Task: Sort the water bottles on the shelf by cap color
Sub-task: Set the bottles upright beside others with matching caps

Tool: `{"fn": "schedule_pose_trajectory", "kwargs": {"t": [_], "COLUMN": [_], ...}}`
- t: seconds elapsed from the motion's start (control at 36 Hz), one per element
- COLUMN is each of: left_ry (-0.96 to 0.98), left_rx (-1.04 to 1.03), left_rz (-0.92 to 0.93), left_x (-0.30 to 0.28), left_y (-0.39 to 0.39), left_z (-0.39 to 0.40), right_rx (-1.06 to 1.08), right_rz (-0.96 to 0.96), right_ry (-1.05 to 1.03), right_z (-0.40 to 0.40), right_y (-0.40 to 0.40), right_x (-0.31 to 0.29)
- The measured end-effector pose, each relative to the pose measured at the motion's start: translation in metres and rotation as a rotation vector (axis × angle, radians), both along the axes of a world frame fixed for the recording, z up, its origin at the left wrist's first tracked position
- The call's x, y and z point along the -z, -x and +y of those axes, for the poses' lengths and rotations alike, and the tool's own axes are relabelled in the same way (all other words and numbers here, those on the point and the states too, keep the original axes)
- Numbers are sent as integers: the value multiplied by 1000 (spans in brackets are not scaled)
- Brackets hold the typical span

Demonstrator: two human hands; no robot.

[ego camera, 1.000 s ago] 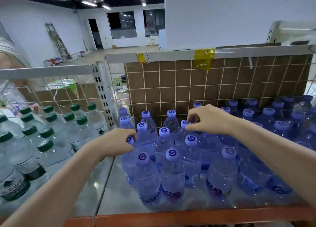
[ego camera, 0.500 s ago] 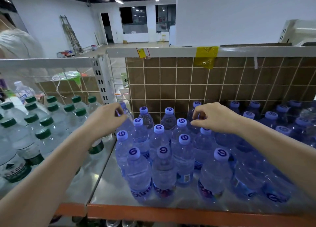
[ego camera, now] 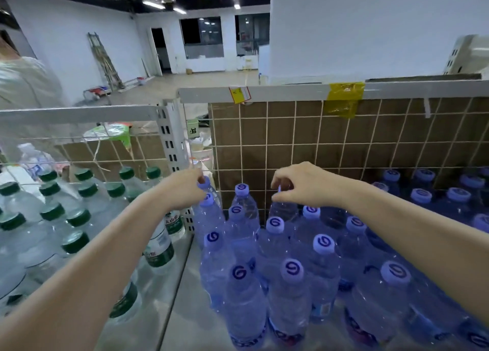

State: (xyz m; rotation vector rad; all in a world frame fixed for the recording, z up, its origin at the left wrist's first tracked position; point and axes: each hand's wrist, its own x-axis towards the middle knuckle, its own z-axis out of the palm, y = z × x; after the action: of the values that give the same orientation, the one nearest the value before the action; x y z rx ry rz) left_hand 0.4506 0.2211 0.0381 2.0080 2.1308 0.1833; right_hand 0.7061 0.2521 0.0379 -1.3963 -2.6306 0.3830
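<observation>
1. The left hand (ego camera: 185, 189) pinches the cap of a blue-capped bottle (ego camera: 209, 213) at the back left corner of the right shelf bay, by the white upright post (ego camera: 172, 149).
2. The right hand (ego camera: 304, 184) curls its fingertips round the cap of another back-row bottle (ego camera: 283, 210); that cap is mostly hidden, apparently blue.
3. Green-capped bottles (ego camera: 79, 215) fill the left bay.
4. Blue-capped bottles (ego camera: 291, 271) crowd the right bay before the brown grid panel (ego camera: 317, 144).

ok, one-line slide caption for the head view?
Left hand and right hand each pinch a purple-capped bottle's cap at the shelf's back; green-capped bottles stand left.
</observation>
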Motion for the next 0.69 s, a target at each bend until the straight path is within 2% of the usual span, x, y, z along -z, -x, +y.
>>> {"fn": "schedule_pose_trajectory", "kwargs": {"t": [0.14,0.31,0.47,0.69], "left_ry": [162,104,141,200], "left_rx": [154,273,356,387], "left_rz": [91,87,12,62], "left_x": [17,35,29,24], "left_y": [2,11,22,27], "left_z": [18,33,36,35], "right_rx": [35,76,61,21], "right_rz": [-19,-45,-78,-55], "right_ry": [50,76,142,194], "right_z": [20,38,46,53], "right_y": [31,63,81,85], "right_x": [4,15,26,30]}}
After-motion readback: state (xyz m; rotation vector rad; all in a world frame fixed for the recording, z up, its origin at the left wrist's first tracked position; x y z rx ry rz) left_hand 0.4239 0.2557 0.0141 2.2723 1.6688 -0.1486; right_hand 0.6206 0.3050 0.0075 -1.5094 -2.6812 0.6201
